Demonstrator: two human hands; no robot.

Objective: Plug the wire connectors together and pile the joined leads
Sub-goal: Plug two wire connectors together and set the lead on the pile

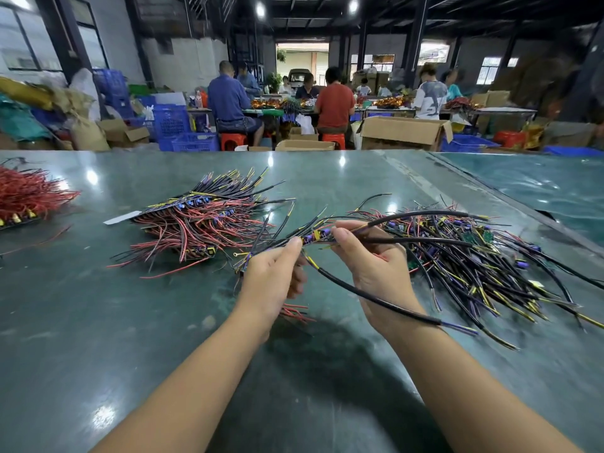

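Note:
Both hands hold leads above the green table (98, 322). My left hand (273, 279) pinches a bunch of black, purple and yellow wires just left of a small connector (315, 237). My right hand (376, 266) pinches the same connector from the right, with thick black leads (376, 297) running out past its palm. A pile of joined red and black leads (202, 220) lies to the upper left. A loose heap of black, purple and yellow leads (474, 259) lies at the right. A few red wires (295, 313) show under my left hand.
A bundle of red leads (26, 194) lies at the table's left edge. A second table surface (539, 194) adjoins at the right. Beyond the far edge, several people sit at benches among cardboard boxes (402, 132) and blue crates (183, 132).

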